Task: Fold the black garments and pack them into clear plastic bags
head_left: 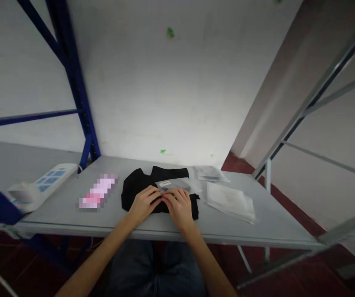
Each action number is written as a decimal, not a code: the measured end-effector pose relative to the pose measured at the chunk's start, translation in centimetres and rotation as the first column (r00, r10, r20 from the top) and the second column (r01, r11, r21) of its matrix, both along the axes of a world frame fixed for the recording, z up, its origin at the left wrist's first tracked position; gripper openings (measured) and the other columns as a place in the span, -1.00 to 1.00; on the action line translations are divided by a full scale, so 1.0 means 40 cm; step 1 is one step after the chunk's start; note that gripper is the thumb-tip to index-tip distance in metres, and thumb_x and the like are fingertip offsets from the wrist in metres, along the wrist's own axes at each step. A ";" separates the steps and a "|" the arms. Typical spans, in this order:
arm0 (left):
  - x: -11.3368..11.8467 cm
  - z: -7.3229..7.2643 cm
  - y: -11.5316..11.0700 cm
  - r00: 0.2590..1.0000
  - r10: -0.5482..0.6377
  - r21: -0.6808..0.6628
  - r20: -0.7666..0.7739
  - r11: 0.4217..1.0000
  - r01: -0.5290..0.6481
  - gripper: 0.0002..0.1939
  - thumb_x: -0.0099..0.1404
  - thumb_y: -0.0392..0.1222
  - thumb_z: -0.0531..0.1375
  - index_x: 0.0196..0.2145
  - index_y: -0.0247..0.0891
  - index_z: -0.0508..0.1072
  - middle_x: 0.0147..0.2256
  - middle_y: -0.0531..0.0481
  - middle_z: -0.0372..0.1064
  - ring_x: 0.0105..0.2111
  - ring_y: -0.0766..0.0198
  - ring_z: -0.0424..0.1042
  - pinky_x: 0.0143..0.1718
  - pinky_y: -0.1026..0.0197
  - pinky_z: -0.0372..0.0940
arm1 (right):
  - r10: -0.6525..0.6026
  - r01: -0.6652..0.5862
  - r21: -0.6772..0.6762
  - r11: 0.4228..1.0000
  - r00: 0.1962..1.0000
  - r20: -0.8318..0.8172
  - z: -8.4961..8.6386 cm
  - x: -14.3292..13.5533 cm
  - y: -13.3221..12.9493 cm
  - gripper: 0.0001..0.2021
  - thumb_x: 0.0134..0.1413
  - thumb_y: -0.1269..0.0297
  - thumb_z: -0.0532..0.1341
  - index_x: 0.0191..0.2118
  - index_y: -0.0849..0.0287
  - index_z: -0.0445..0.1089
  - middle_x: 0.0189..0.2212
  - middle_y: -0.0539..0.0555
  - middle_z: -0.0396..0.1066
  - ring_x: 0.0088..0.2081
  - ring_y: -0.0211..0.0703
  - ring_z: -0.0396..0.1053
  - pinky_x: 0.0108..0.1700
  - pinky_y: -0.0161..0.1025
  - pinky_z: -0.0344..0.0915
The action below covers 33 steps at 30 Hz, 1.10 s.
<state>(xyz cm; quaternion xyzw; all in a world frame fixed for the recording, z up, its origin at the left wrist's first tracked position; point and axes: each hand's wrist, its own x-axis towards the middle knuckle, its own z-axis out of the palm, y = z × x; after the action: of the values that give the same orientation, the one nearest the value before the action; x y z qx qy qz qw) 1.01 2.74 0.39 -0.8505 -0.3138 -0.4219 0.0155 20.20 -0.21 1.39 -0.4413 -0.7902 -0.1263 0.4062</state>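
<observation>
A clear plastic bag [195, 187] with something dark and flat inside and a small white label lies on a folded black cloth [130, 185]. My left hand [146, 202] has its fingers bent and closed at the near edge of this bag. Meeting it there, my right hand [179, 206] pinches the same edge, so the fingertips of both hands almost touch. The fingers partly hide the bag's near side. Black cloth spreads out beneath both hands and shows on either side of them.
Right of the cloth lie a stack of clear bags [231, 202] and, behind it, another clear packet [211, 174]. A pixelated pink object [98, 192] and a white power strip [53, 181] are on the left. Blue rack posts [75, 82] and a white wall [171, 90] border the grey table [273, 218].
</observation>
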 end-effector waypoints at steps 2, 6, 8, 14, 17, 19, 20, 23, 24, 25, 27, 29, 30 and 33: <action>-0.001 0.000 0.000 1.000 0.021 0.015 -0.004 1.000 -0.021 -0.83 0.51 -0.22 0.13 -0.06 -0.17 0.52 -0.16 -0.08 0.52 -0.15 0.18 0.49 -0.09 0.11 0.46 | 0.006 -0.006 0.010 1.000 1.000 0.027 0.002 -0.003 0.005 -0.89 0.39 0.24 0.27 -0.16 0.03 0.57 -0.15 0.05 0.58 -0.10 -0.10 0.45 0.04 -0.10 0.24; 0.003 0.008 -0.001 0.995 0.088 0.078 -0.040 0.993 -0.084 -0.79 0.52 -0.24 0.09 -0.12 -0.16 0.54 -0.20 -0.08 0.54 -0.19 0.17 0.50 -0.10 0.08 0.46 | -0.008 0.006 0.026 1.000 0.997 0.076 -0.005 0.037 0.025 -0.85 0.42 0.25 0.23 -0.14 0.00 0.58 -0.15 0.05 0.59 -0.08 -0.10 0.45 0.10 -0.08 0.22; 0.003 0.015 -0.001 0.993 0.121 0.104 0.002 0.987 -0.121 -0.80 0.52 -0.23 0.10 -0.14 -0.15 0.54 -0.23 -0.08 0.53 -0.20 0.17 0.50 -0.12 0.09 0.46 | -0.022 0.020 0.025 0.999 0.994 0.107 0.000 0.084 0.039 -0.83 0.43 0.25 0.21 -0.13 -0.01 0.59 -0.14 0.04 0.60 -0.06 -0.10 0.45 0.13 -0.08 0.21; -0.005 0.025 0.003 0.941 0.251 0.082 0.225 0.958 -0.275 -0.84 0.51 -0.18 0.14 -0.20 -0.17 0.51 -0.22 -0.07 0.46 -0.21 0.21 0.48 -0.14 0.16 0.43 | -0.132 0.129 0.030 0.991 0.980 0.151 0.054 0.241 0.064 -0.77 0.47 0.22 0.16 -0.14 0.03 0.58 -0.14 0.07 0.60 -0.06 -0.08 0.45 0.10 -0.08 0.21; -0.003 0.022 0.003 0.925 0.280 0.040 0.257 0.953 -0.300 -0.83 0.51 -0.15 0.14 -0.24 -0.17 0.49 -0.22 -0.05 0.43 -0.24 0.25 0.48 -0.15 0.19 0.42 | -0.153 0.152 0.019 0.988 0.976 0.154 0.066 0.267 0.060 -0.76 0.48 0.20 0.14 -0.12 0.04 0.57 -0.12 0.11 0.58 -0.05 -0.06 0.45 0.08 -0.09 0.23; -0.001 0.021 0.001 0.923 0.275 0.024 0.270 0.956 -0.292 -0.83 0.51 -0.15 0.13 -0.24 -0.18 0.48 -0.22 -0.04 0.42 -0.26 0.27 0.48 -0.17 0.21 0.41 | -0.149 0.146 0.032 0.989 0.979 0.140 0.062 0.262 0.055 -0.77 0.48 0.22 0.13 -0.09 0.04 0.57 -0.10 0.12 0.57 -0.05 -0.06 0.44 0.07 -0.10 0.24; 0.000 0.020 0.000 0.921 0.273 0.018 0.279 0.957 -0.289 -0.83 0.52 -0.15 0.13 -0.24 -0.18 0.48 -0.22 -0.04 0.42 -0.27 0.28 0.48 -0.19 0.22 0.41 | -0.149 0.145 0.045 0.988 0.981 0.126 0.059 0.255 0.051 -0.77 0.48 0.24 0.13 -0.08 0.04 0.56 -0.10 0.12 0.56 -0.05 -0.06 0.44 0.06 -0.10 0.25; -0.001 0.020 -0.001 0.910 0.278 0.007 0.306 0.956 -0.295 -0.85 0.51 -0.14 0.14 -0.21 -0.19 0.47 -0.21 -0.04 0.40 -0.30 0.29 0.47 -0.23 0.24 0.41 | -0.138 0.133 0.061 0.989 0.986 0.093 0.052 0.221 0.040 -0.80 0.46 0.27 0.16 -0.07 0.02 0.56 -0.08 0.12 0.54 -0.05 -0.06 0.44 0.04 -0.10 0.26; -0.002 0.019 -0.001 0.910 0.278 0.008 0.307 0.956 -0.294 -0.85 0.51 -0.15 0.14 -0.21 -0.19 0.47 -0.21 -0.04 0.40 -0.31 0.30 0.47 -0.24 0.25 0.41 | -0.122 0.117 0.052 0.992 0.988 0.092 0.052 0.207 0.036 -0.80 0.45 0.28 0.16 -0.07 0.01 0.56 -0.08 0.12 0.54 -0.04 -0.06 0.44 0.04 -0.10 0.26; -0.002 0.019 -0.002 0.913 0.274 0.015 0.303 0.956 -0.292 -0.85 0.51 -0.15 0.14 -0.21 -0.19 0.47 -0.21 -0.04 0.40 -0.31 0.30 0.47 -0.25 0.25 0.40 | -0.100 0.097 0.038 0.995 0.991 0.093 0.053 0.193 0.033 -0.81 0.45 0.28 0.17 -0.08 0.00 0.57 -0.07 0.12 0.54 -0.03 -0.06 0.44 0.05 -0.10 0.26; -0.003 0.018 -0.002 0.921 0.266 0.030 0.284 0.958 -0.286 -0.85 0.52 -0.16 0.14 -0.21 -0.18 0.47 -0.20 -0.04 0.41 -0.29 0.30 0.48 -0.26 0.26 0.40 | -0.059 0.060 -0.003 0.998 0.994 0.091 0.061 0.166 0.030 -0.81 0.44 0.28 0.17 -0.08 0.01 0.57 -0.06 0.11 0.53 -0.02 -0.06 0.44 0.07 -0.09 0.28; -0.004 0.016 -0.004 0.929 0.257 0.039 0.267 0.960 -0.277 -0.85 0.52 -0.16 0.13 -0.20 -0.18 0.48 -0.19 -0.04 0.42 -0.28 0.30 0.49 -0.25 0.27 0.41 | -0.043 0.045 -0.038 0.998 0.997 0.062 0.072 0.143 0.033 -0.80 0.43 0.27 0.17 -0.07 0.01 0.57 -0.02 0.13 0.52 0.02 -0.04 0.43 0.10 -0.07 0.30; -0.004 0.015 -0.004 0.930 0.256 0.042 0.263 0.960 -0.276 -0.85 0.52 -0.16 0.13 -0.19 -0.18 0.48 -0.18 -0.05 0.43 -0.27 0.30 0.49 -0.24 0.27 0.41 | -0.042 0.044 -0.052 0.998 0.998 0.037 0.078 0.135 0.036 -0.80 0.43 0.27 0.17 -0.06 0.02 0.58 0.00 0.14 0.51 0.05 -0.03 0.42 0.11 -0.06 0.31; -0.005 0.013 -0.007 0.929 0.255 0.052 0.268 0.959 -0.279 -0.85 0.53 -0.15 0.13 -0.18 -0.18 0.49 -0.18 -0.05 0.44 -0.27 0.30 0.51 -0.24 0.28 0.43 | -0.046 0.041 -0.111 0.993 0.998 -0.042 0.098 0.120 0.046 -0.76 0.42 0.24 0.15 -0.01 0.02 0.57 0.06 0.15 0.47 0.08 -0.02 0.43 0.14 -0.05 0.36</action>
<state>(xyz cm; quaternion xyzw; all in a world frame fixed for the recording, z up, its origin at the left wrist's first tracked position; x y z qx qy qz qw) 0.81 2.45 0.92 -0.7359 -0.4068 -0.5368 0.0694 24.98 1.62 5.33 -0.4828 -0.7768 -0.0817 0.3959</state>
